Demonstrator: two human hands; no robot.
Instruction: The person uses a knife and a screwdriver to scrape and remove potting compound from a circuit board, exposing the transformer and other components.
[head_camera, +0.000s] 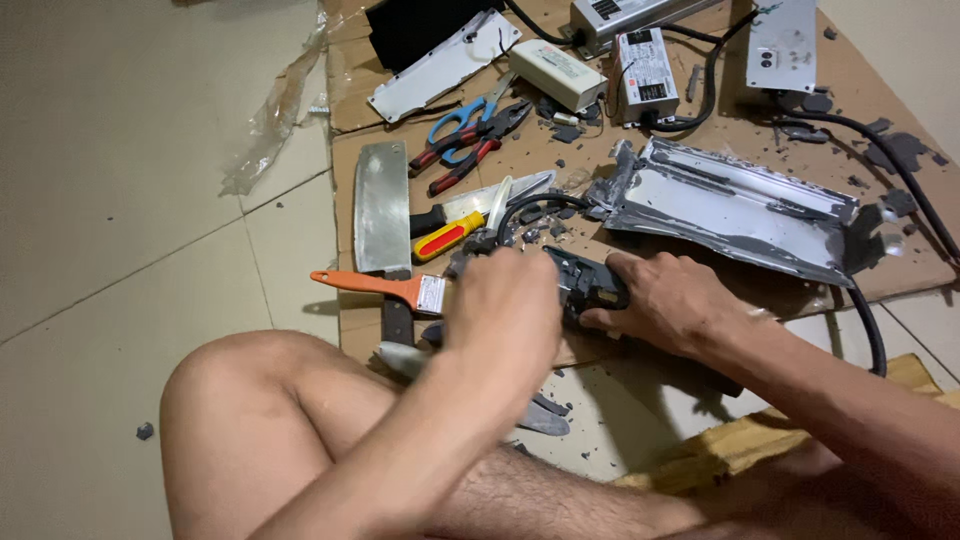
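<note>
A dark module block (590, 283) is being worked on, pinned down on the cardboard sheet (760, 130) between the two hands. The right hand (655, 300) is laid over its right end, fingers curled and pressed onto it as a clamp. The left hand (505, 305) is blurred at the block's left end; it looks closed, but whether a tool is gripped cannot be told. By the look of it, a prying or scraping step is under way, and steady hold-down with controlled force is judged to be needed. The block looks black, chipped and crusted, a black cable (525, 207) looping off beyond it. Just past the left hand, an orange-handled brush (375, 286), a cleaver (382, 205) and a red-and-yellow screwdriver (450, 237) are laid out; beyond the right hand, a torn silver casing (735, 205) is seen.
</note>
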